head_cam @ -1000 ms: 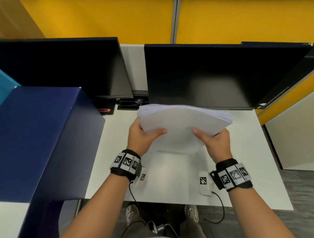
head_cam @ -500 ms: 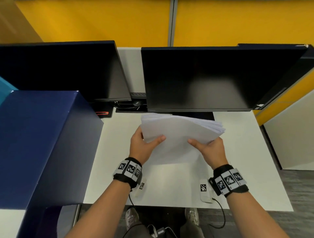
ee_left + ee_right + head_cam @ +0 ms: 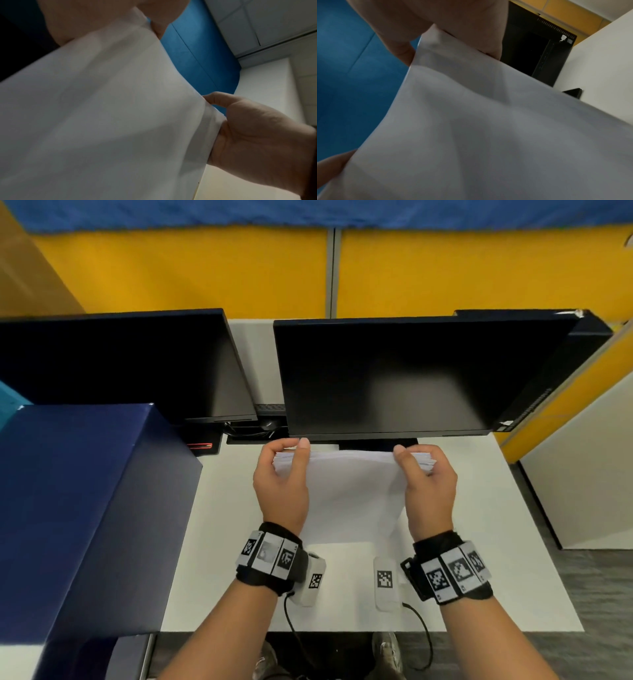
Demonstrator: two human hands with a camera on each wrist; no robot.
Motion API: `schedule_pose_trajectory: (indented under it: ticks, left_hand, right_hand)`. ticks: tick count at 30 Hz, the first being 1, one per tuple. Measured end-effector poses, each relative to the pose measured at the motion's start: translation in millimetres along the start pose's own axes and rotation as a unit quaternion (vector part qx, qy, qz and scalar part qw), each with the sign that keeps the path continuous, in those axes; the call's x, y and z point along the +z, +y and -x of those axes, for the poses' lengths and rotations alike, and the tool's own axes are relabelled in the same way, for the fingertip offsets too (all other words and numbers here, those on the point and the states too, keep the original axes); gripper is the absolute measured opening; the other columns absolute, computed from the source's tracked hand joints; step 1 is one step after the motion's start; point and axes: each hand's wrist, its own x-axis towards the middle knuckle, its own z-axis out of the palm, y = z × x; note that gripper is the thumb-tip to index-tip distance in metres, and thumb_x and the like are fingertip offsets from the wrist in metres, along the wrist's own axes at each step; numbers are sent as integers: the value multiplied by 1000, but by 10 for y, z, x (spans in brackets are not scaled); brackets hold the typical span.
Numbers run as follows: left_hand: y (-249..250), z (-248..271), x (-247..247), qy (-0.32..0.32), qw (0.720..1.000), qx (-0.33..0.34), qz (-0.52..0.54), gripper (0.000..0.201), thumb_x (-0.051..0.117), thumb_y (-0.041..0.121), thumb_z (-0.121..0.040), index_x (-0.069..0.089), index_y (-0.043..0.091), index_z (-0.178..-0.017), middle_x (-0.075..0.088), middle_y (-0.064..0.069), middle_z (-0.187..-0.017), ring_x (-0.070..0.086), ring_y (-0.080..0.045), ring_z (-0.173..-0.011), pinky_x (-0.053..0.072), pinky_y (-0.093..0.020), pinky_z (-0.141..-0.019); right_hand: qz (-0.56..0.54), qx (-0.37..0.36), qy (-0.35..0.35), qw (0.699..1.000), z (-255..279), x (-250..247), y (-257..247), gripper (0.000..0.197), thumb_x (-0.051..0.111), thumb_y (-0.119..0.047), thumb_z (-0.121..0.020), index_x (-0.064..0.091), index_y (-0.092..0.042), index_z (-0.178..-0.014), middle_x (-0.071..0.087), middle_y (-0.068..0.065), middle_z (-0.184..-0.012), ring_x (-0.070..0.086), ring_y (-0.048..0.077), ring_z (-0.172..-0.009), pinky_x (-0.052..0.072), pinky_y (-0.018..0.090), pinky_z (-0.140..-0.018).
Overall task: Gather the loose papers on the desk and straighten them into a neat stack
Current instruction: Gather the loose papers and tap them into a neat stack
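A stack of white papers point(image 3: 352, 491) stands upright on its lower edge on the white desk point(image 3: 486, 508), in front of the right monitor. My left hand point(image 3: 284, 470) grips the stack's upper left corner, thumb on the near face. My right hand point(image 3: 424, 474) grips the upper right corner the same way. The sheet edges at the top right are slightly fanned. In the left wrist view the papers point(image 3: 102, 108) fill the frame, with the right hand point(image 3: 254, 135) at their far edge. In the right wrist view the papers point(image 3: 488, 128) cover most of the picture, and my right hand's fingers point(image 3: 402, 50) hold their top.
Two dark monitors point(image 3: 394, 378) stand at the back of the desk, close behind the stack. A dark blue box point(image 3: 78, 508) rises along the left edge. A yellow partition point(image 3: 191, 268) runs behind. A white panel point(image 3: 582, 474) stands to the right.
The stack has been tipped from a slanted hold to upright, its lower edge now down on the desk. Both hands have slid up to its top corners.
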Motion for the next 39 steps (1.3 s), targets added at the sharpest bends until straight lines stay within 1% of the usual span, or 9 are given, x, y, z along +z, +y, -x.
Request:
schedule_pose_trajectory:
  ticks: [4,7,10,13,19,24,28,33,39]
  left_hand:
    - [-100,-44,-143,-76,997,11,-11,39,75,18,-83,57,26,-117,67,19,-100,61,9,-97,53,-21,-91]
    - [-368,-105,-324,-209,975,-58,-48,67,88,-1,-61,61,22,-117,73,9,-97,68,-2,-91,58,-25,-84]
    - [-586,-42,-337,-223,962,-124,-94,41,92,3,-60,71,25,-87,73,18,-81,70,-3,-80,57,-18,-74]
    - [-623,-32,-298,-204,968,-120,-84,39,89,2,-65,69,31,-82,70,25,-74,66,11,-72,49,-9,-65]
    - [-734,-49,-295,-210,962,-153,-84,41,92,8,-61,69,29,-87,74,13,-88,71,-4,-85,58,-19,-73]
    - [-654,-155,-252,-222,949,-157,-162,25,89,16,-68,68,27,-72,68,13,-76,64,-1,-70,50,-9,-54]
    - [-279,-605,-272,-305,876,0,-375,28,84,43,-70,75,17,-76,71,1,-73,64,-15,-69,51,-29,-62]
    - [39,-650,12,-379,750,166,-516,28,72,51,-79,73,24,-85,67,1,-77,62,-21,-78,56,-37,-75]
    - [-170,-941,-728,-392,765,22,-510,26,84,45,-68,74,26,-82,69,7,-75,63,-11,-75,51,-31,-67]
  right_hand:
    - [22,-27,-53,998,-51,-146,55,32,68,-39,-80,63,-21,-106,65,-2,-102,62,17,-94,55,33,-83]
    - [1,18,-187,982,-90,-343,258,55,84,-6,-68,62,-20,-117,70,1,-109,68,14,-99,58,27,-83]
    - [27,59,-201,978,-6,-319,428,35,87,-10,-62,76,-20,-94,79,-6,-94,74,12,-92,59,34,-87]
    - [30,41,-175,983,46,-291,443,24,81,1,-71,76,-20,-82,77,-16,-81,74,2,-79,60,28,-81]
    - [47,66,-206,975,-7,-320,553,38,85,-7,-71,70,-31,-96,76,-13,-94,72,-1,-89,56,14,-76]
    - [57,68,-193,977,-103,-410,498,37,86,-5,-69,71,-30,-91,77,-14,-90,73,4,-89,57,17,-75]
    - [133,-20,-183,974,-392,-524,158,22,89,-18,-66,74,-22,-82,74,-11,-78,67,4,-71,52,16,-64]
    - [213,-63,-277,935,-401,-244,44,28,86,-22,-71,76,-34,-94,74,-18,-87,69,-2,-82,52,12,-74]
    - [121,1,-171,978,-333,-504,207,29,83,-8,-72,72,-33,-78,71,-27,-66,66,-12,-66,47,6,-63]
